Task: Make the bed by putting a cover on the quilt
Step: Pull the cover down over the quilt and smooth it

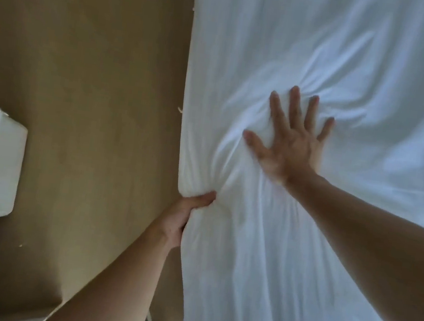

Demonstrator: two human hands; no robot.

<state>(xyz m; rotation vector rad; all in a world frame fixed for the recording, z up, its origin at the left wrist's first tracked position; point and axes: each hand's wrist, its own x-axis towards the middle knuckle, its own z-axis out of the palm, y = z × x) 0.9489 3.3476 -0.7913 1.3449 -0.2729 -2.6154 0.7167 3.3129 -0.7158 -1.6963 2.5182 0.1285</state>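
The left hand [185, 210] grips the bunched side edge of the white cover [341, 258], its fingers hidden beneath the fabric. Farther on, the right hand [292, 146] presses flat, fingers spread, creasing it. The cover fills the view's right side and is cut off at the borders; its contents cannot be made out.

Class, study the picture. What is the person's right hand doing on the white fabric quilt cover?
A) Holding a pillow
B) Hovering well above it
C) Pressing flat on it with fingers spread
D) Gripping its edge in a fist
C: the right hand lies flat, fingers spread, on the white fabric quilt cover, which creases around it, while the left hand grips the cover's edge.
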